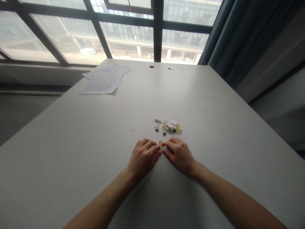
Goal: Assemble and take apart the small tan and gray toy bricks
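Note:
My left hand (pixel 144 156) and my right hand (pixel 178 153) meet fingertip to fingertip on the white table (pixel 95 143). Between them they pinch a small tan building-brick piece (pixel 160 145), studs up, low over the tabletop. Both hands are closed round it with the fingers curled. Just beyond the hands lies a small heap of loose bricks (pixel 168 126), tan, grey, white and black, none touched by either hand.
Sheets of printed paper (pixel 105 79) lie at the far left of the table. Two small round dark marks (pixel 152 66) sit near the far edge. A window wall runs behind, a dark curtain (pixel 238 38) hangs at the right.

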Tool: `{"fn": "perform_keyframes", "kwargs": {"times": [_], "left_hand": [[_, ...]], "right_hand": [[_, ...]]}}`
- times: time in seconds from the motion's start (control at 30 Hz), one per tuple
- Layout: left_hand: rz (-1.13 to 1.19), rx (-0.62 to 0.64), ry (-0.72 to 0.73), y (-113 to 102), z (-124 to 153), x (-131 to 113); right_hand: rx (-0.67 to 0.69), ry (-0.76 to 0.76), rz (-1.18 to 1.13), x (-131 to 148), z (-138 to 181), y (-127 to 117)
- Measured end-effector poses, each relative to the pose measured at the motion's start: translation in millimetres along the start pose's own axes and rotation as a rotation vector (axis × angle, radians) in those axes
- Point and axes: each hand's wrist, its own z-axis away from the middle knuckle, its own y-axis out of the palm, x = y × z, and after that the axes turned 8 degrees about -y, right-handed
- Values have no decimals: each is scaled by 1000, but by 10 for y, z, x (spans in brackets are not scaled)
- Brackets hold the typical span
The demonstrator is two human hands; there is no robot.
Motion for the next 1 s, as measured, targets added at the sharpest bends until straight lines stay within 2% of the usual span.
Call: {"fn": "perform_keyframes", "kwargs": {"times": [0.2, 0.33, 0.5, 0.63, 0.73, 0.8, 0.9, 1.0], "left_hand": [[3, -23, -1, -19, -6, -12], [43, -100, -17, -41, 3, -11], [129, -171, -139, -79, -42, 1], [106, -112, -202, -112, -286, 64], [-37, -21, -189, -85, -600, 185], [-116, 19, -249, -32, -810, 292], [-141, 27, -273, 62, -1030, 443], [-141, 33, -264, 118, -1114, 539]], "right_hand": [[-53, 13, -74, 13, 5, -1], [-225, 95, -206, -6, 7, -19], [-418, 178, -320, -70, 2, -36], [-508, 233, -366, -99, -8, -24], [-547, 261, -393, -110, -12, -10], [-564, 270, -407, -116, -11, -2], [-586, 291, -426, -127, -8, 6], [-595, 307, -446, -136, -10, 9]]}}
